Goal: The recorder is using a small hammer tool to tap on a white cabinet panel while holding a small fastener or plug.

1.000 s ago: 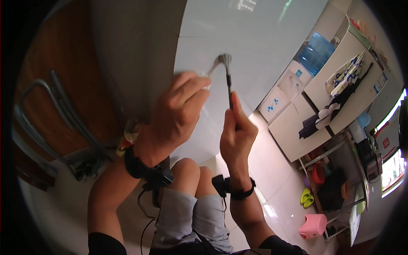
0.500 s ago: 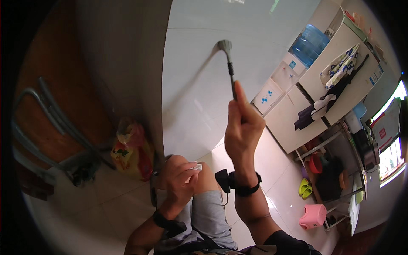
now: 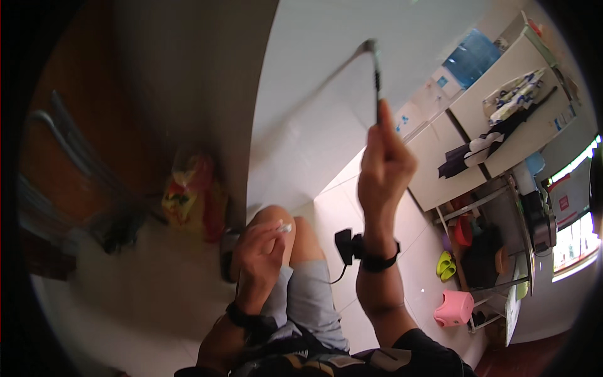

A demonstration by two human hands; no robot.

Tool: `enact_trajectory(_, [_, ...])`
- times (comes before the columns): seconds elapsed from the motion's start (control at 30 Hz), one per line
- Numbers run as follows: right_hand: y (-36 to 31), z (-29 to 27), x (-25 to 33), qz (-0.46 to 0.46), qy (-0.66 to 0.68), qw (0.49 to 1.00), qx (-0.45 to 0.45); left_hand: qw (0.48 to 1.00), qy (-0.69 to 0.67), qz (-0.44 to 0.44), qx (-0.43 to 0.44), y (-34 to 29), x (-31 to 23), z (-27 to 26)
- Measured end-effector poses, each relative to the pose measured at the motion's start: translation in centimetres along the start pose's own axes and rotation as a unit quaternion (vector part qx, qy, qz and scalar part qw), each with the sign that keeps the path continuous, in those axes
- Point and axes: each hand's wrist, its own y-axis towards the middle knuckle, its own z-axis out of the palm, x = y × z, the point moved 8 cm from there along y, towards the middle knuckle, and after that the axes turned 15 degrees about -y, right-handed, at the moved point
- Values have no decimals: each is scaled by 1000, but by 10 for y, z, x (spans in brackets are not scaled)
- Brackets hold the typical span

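My right hand (image 3: 387, 160) is raised and closed round the dark handle of a slim tool (image 3: 377, 75) with a flared grey head. The tool's head is at the large glossy pale panel (image 3: 301, 107) in front of me, where a long shadow runs down to the left; whether it touches I cannot tell. Low over my knees, my left hand (image 3: 259, 251) pinches a small crumpled white piece (image 3: 286, 228), perhaps tissue. Both wrists wear black straps, the right one with a small black device.
On the left are a metal-framed chair (image 3: 69, 144) and a red and yellow plastic bag (image 3: 195, 201). To the right stand a water dispenser with a blue bottle (image 3: 472, 58), a white cabinet hung with cloths, a metal rack, green slippers (image 3: 446, 266) and a pink stool (image 3: 453, 308).
In the picture, my right hand and the tool have moved up and to the right. The whole view has shifted too, and my left hand still pinches the white piece.
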Motion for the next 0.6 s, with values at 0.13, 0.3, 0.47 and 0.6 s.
enact_trajectory(0.13, [-34,17,-18,33,-2,998,47,999,-29,21,-22,1,-14,1])
enact_trajectory(0.3, [-58,24,-50,-13,-81,996,43,1000,-5,-18,13,-10,0,8])
enact_trajectory(0.47, [-26,19,-9,-19,6,999,25,998,-41,-42,1,-19,13,0])
enact_trajectory(0.6, [-83,39,-61,24,-46,992,112,999,9,-39,28,-17,2,7])
